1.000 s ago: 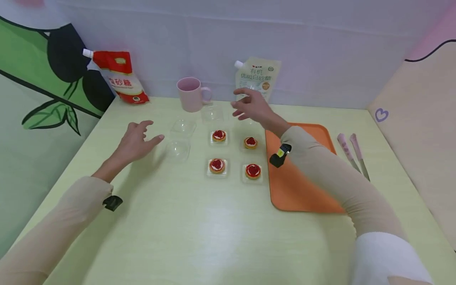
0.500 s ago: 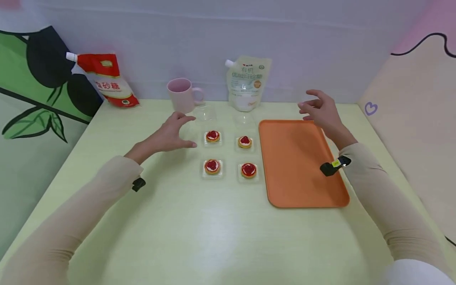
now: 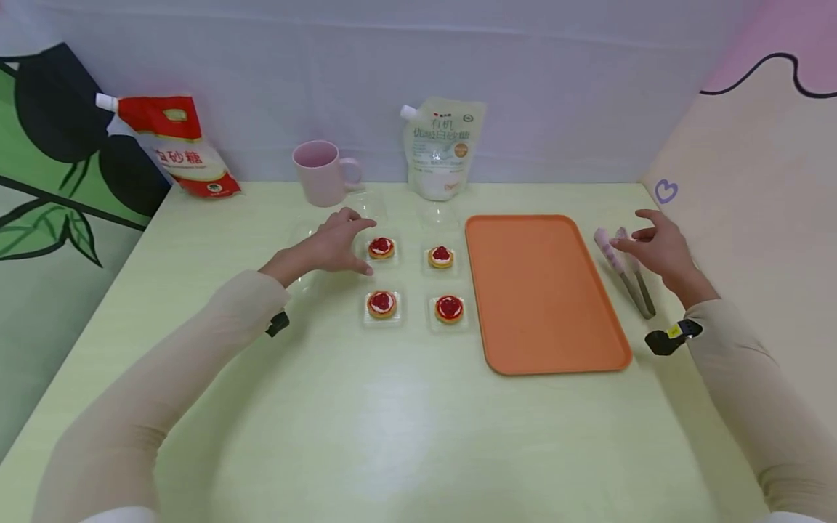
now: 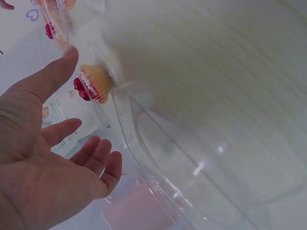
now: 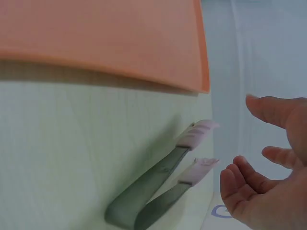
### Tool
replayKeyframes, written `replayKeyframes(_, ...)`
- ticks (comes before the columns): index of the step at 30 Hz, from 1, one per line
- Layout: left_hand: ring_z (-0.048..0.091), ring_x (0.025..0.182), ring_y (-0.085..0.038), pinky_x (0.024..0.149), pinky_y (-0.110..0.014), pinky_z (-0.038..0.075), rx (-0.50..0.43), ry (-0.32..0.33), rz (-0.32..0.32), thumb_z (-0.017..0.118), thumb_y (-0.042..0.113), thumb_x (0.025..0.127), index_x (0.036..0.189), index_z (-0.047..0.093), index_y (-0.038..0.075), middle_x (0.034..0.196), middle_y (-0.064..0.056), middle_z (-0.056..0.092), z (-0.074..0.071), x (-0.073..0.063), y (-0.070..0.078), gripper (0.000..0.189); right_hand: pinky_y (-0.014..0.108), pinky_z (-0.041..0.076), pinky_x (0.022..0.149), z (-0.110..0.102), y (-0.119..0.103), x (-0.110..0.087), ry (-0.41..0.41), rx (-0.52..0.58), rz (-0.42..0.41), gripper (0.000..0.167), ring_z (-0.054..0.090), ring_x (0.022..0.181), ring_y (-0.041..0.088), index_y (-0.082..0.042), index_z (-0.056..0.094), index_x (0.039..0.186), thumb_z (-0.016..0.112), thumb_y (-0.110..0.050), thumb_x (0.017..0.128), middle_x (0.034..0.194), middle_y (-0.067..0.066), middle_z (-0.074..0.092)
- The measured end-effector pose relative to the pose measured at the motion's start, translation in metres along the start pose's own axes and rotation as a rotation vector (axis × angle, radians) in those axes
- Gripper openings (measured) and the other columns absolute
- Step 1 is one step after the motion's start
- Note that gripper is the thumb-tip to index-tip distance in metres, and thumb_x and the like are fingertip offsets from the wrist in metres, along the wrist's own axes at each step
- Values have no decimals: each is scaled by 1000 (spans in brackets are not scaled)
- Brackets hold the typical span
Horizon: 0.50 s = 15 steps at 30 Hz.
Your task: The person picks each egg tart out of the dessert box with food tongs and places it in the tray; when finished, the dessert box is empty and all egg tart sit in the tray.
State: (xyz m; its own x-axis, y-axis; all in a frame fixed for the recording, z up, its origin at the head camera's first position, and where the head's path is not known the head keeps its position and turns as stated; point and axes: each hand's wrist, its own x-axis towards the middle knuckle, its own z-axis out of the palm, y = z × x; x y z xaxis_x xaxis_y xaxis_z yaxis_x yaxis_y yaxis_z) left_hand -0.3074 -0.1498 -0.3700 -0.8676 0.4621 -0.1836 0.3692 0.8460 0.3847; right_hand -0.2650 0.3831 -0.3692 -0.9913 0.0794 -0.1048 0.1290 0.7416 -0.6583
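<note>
My left hand [image 3: 333,243] reaches over the table with thumb and fingers spread. Its fingertips are just left of the back-left berry tart [image 3: 381,248], which sits in a clear plastic base. In the left wrist view, that hand's palm shows bare, with a tart [image 4: 96,84] beyond the thumb and a clear plastic box piece [image 4: 192,167] close by. Over at the right, my right hand [image 3: 660,250] hovers above tongs [image 3: 629,285] with pink ends and metal arms. Its fingers are loosely bent around nothing, apart from the tongs [image 5: 151,179] in the right wrist view.
An orange tray [image 3: 543,290] lies between the tarts and tongs. More tarts [image 3: 449,309] stand in clear bases. Clear plastic lids [image 3: 438,213] lie behind them. A pink mug [image 3: 319,174], a red sugar bag [image 3: 189,156] and a pale sugar pouch [image 3: 445,149] stand along the back.
My right hand has moved from in front of the pale pouch across the tray to the tongs. The left hand has moved right, from the clear lids toward the back-left tart.
</note>
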Motion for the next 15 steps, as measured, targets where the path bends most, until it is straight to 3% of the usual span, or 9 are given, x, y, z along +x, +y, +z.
replayKeyframes(4, 37, 132, -44, 108, -58, 34, 15, -3, 3, 85, 27, 79, 151, 38, 1, 144, -29, 35, -1, 1, 0, 90, 57, 44, 92, 3, 16, -6, -77, -77, 47, 93, 46, 120, 52, 4, 10, 157, 66, -36, 94, 136, 41, 41)
replayKeyframes(9, 38, 132, -43, 108, -56, 36, 7, -20, -14, 86, 26, 78, 152, 36, 1, 143, -29, 37, 0, 3, -1, 92, 65, 39, 99, 8, 25, -11, -159, -196, 69, 95, 42, 121, 57, 12, 8, 152, 68, -31, 92, 136, 45, 37)
replayKeyframes(15, 39, 130, -42, 107, -56, 36, 2, -18, -14, 84, 29, 80, 152, 36, 1, 143, -28, 38, 1, 6, 0, 91, 70, 31, 104, 10, 23, -16, -178, -247, 86, 89, 28, 128, 65, 14, 7, 150, 62, -28, 94, 146, 48, 23)
